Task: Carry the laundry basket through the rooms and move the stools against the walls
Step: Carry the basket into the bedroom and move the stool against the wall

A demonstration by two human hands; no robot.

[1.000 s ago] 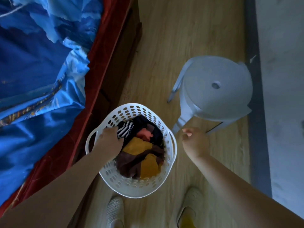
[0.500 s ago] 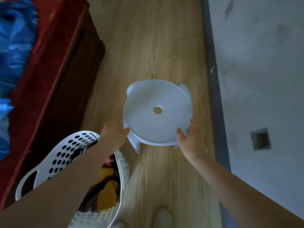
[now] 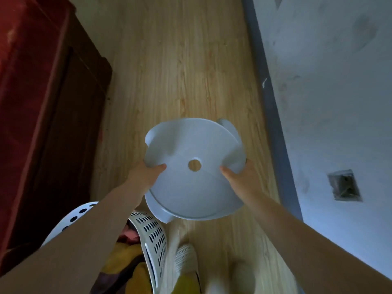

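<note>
A light wood-plank floor runs up the middle of the frame, between a dark red bed frame along the left edge and a pale wall with a grey skirting strip on the right. A recessed wall socket sits at the right of the frame. At centre, a round white plastic stool with a hole in its seat is held by both hands: the left hand has its grip closed on the seat's left rim, thumb on top, and the right hand has its grip closed on the right rim. In the lower left, partly behind the left forearm, stands a white perforated laundry basket holding yellow and dark clothes. Pale shoes show at the bottom edge, blurred.
</note>
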